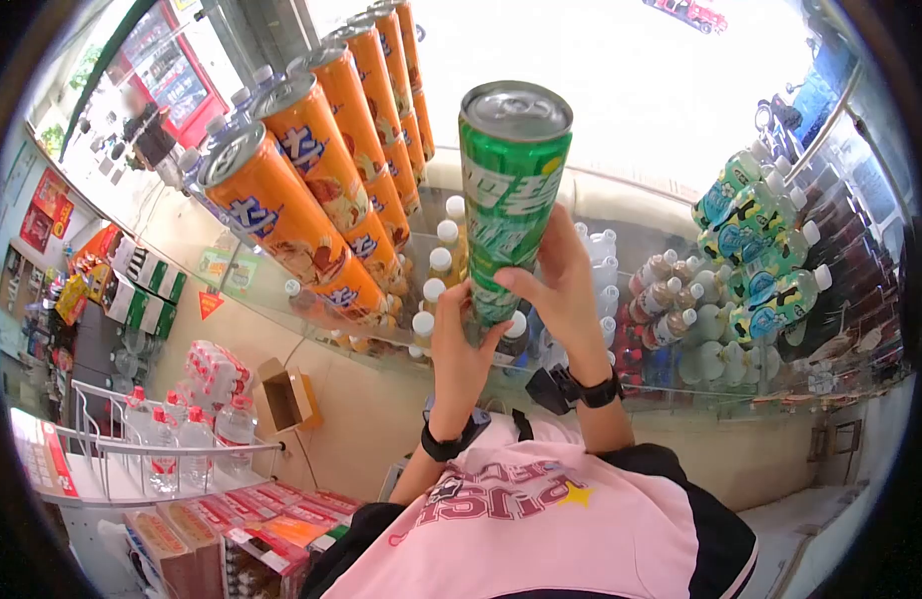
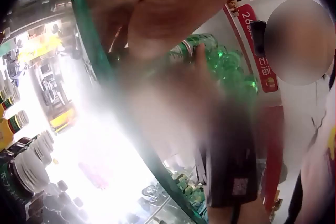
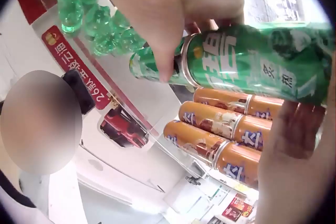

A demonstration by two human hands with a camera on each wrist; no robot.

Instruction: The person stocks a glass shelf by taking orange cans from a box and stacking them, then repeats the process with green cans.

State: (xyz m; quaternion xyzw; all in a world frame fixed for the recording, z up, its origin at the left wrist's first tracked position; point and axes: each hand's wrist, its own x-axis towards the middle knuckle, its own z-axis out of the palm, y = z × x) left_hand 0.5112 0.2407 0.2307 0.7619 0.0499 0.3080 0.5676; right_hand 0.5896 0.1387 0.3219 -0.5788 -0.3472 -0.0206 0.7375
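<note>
Two tall green drink cans, one on top of the other, stand over the glass counter in front of me. The upper can shows its silver lid in the head view. My right hand grips the pair from the right, its thumb across the front close to the seam. Lower down, my left hand curls round the lower can from the left. The right wrist view shows the seam between the cans. In the left wrist view, my hands are blurred and hide most of both cans.
Orange cans, also stacked, fill the counter's left side. Bottles with cow-patch labels stand at the right. White-capped bottles sit under the glass. An open cardboard box and a rack with water bottles are lower left.
</note>
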